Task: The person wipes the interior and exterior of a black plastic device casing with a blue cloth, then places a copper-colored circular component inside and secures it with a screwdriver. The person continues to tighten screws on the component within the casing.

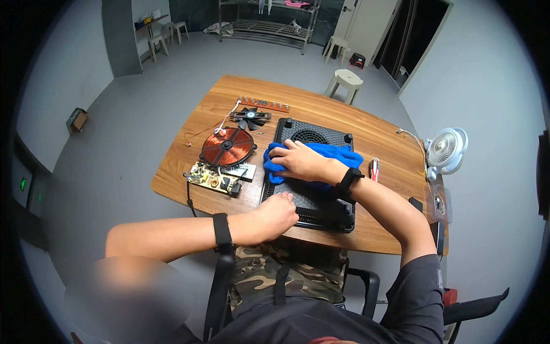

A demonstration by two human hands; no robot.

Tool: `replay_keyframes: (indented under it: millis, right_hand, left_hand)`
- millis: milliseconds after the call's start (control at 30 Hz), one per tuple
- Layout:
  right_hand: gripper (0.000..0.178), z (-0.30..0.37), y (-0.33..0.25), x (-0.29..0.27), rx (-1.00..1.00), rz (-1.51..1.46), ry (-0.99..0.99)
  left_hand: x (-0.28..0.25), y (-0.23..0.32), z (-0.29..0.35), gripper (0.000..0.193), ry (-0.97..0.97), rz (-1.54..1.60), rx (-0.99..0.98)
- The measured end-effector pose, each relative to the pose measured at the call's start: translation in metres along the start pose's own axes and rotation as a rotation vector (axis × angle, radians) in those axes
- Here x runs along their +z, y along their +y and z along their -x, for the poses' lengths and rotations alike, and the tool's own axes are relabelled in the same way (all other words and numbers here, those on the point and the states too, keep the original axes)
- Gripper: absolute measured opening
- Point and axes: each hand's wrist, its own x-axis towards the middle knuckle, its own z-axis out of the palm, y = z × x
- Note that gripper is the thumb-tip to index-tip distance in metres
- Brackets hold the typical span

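Observation:
A black induction cooker housing (321, 199) lies on the table in front of me, its round fan grille and small feet facing up. My right hand (301, 160) presses a blue cloth (338, 155) onto its left-middle part, fingers curled over the bunched fabric. At the housing's near left edge my left hand (272, 218) is closed; its fingers are mostly hidden beneath the hand, and it appears to grip that edge. Left of the housing sit a round copper coil (228, 147), a circuit board (215, 178) and a black fan (251, 118).
A narrow button board (263, 104) lies at the table's far left. Right of the housing is a red-and-grey hand tool (374, 169). A white fan (446, 150) stands at the wooden table's (378, 135) right edge. Beyond the table is a stool (347, 79).

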Motion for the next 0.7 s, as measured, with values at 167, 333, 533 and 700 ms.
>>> replay_keyframes:
  millis: [167, 333, 533, 700]
  right_hand:
    - [0.035, 0.016, -0.005, 0.003, 0.045, 0.018, -0.003]
    - [0.033, 0.025, -0.020, 0.015, 0.053, -0.256, 0.138]
    - [0.027, 0.019, -0.080, 0.002, -0.203, 0.073, -0.025]
    - [0.031, 0.026, -0.076, 0.000, -0.249, 0.148, -0.014]
  left_hand:
    - [-0.042, -0.044, -0.012, 0.031, -0.295, 0.452, -0.050]
    - [-0.077, -0.097, -0.012, 0.022, 0.204, 0.596, -0.144]
    - [-0.051, -0.129, -0.045, 0.031, 0.166, 0.365, -0.386]
    - [-0.027, -0.125, -0.081, 0.056, 0.046, 0.255, -0.204]
